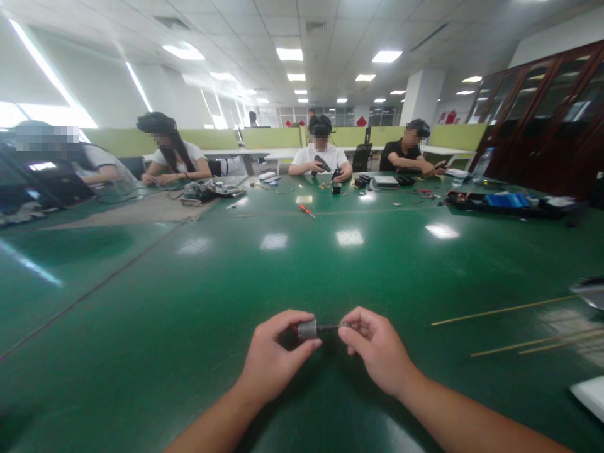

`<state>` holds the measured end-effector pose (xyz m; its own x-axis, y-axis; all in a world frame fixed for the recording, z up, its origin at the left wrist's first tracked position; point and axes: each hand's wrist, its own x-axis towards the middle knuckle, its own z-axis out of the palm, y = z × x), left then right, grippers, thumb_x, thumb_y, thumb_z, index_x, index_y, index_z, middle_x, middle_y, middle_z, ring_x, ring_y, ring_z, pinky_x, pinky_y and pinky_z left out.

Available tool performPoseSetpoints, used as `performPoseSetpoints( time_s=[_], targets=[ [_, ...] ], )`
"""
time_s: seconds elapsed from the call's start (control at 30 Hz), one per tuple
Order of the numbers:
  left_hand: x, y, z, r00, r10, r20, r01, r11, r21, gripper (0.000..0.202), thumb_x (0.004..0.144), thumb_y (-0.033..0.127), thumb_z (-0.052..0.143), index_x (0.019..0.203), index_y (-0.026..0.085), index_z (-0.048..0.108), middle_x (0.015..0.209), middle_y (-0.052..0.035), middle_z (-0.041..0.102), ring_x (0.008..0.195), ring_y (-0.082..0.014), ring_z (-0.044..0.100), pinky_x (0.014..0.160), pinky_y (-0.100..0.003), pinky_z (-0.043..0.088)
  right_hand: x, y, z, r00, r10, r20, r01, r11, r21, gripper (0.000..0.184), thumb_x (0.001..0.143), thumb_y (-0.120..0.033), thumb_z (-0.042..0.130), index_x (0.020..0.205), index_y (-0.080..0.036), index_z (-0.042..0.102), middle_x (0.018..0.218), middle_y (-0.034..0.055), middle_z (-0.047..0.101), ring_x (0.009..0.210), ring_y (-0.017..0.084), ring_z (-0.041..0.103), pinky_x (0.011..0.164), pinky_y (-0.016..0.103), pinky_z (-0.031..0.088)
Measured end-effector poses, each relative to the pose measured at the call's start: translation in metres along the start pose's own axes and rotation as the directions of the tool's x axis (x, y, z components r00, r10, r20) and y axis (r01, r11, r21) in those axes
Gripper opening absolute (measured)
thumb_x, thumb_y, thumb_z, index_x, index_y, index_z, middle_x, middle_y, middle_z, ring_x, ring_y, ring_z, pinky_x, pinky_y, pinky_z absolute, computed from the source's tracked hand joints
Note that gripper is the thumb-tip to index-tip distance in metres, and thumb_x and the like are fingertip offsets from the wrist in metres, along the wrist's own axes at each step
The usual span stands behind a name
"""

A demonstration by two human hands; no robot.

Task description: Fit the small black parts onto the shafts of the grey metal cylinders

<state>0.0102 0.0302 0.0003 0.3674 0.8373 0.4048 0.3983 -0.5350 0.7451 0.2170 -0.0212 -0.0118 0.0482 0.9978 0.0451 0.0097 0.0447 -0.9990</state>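
Note:
In the head view a small grey metal cylinder (pixel 307 329), which looks like a small motor, lies level above the green tabletop. My left hand (pixel 272 353) grips it between thumb and fingers, and a bit of red shows at its left end. A thin dark shaft (pixel 326 327) sticks out of it to the right. My right hand (pixel 372 345) pinches the far end of that shaft between thumb and fingertips. The fingers partly cover this end, so its exact shape is hidden.
Thin sticks (pixel 503 310) lie at the right, near a white object (pixel 589 396) at the edge. A red screwdriver (pixel 307 211) lies farther off. Several people sit across the green table (pixel 198 296), with electronic parts (pixel 212 190) and a black tray (pixel 509 204) before them.

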Motion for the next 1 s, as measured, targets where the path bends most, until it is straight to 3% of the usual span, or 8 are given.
performPoseSetpoints(
  time_s=[1.0],
  targets=[
    [0.0, -0.0051, -0.0012, 0.997, -0.075, -0.001, 0.075, 0.996, -0.041, 0.03, 0.074, 0.032, 0.079, 0.102, 0.023, 0.072, 0.098, -0.0053, 0.074, 0.088, -0.024, 0.07, 0.082, -0.036, 0.054, 0.0008, -0.001, -0.0004, 1.0, -0.002, -0.019, 0.002, 1.0, 0.022, 0.016, 0.081, -0.032, 0.065, 0.081, -0.016, 0.061, 0.065, -0.0019, 0.058, 0.058, 0.013, 0.055, 0.056, 0.024, 0.041]
  ],
)
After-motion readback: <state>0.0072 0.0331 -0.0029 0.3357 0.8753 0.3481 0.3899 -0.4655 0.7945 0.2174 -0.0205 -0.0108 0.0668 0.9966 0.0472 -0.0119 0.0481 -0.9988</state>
